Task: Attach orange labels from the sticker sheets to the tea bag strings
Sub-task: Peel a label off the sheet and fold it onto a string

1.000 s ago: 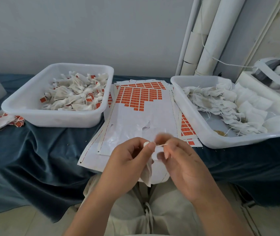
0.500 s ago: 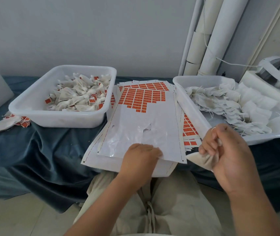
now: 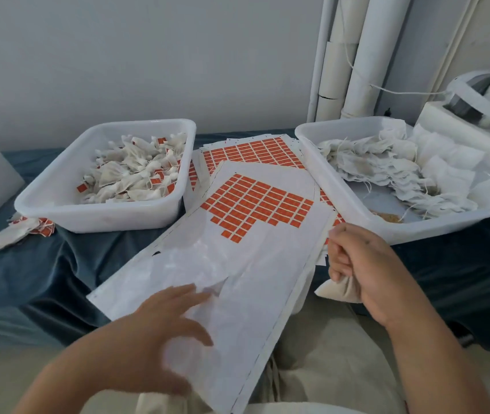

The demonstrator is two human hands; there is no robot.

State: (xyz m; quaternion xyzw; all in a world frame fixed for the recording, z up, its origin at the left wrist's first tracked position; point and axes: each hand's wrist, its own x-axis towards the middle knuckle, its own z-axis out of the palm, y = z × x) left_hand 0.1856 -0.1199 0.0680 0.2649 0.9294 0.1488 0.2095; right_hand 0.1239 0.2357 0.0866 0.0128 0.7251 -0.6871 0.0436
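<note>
Near end of top sticker sheet: left hand lies flat, fingers spread. Beside the sheet's right edge, right hand grips a tea bag. Orange labels sit up-sheet toward the far end; right hand nearer.

The person wears pale cream trousers of soft, creased cloth, with what looks like a drawstring at the waist; the left hand and right hand are bare, forearms too
</note>
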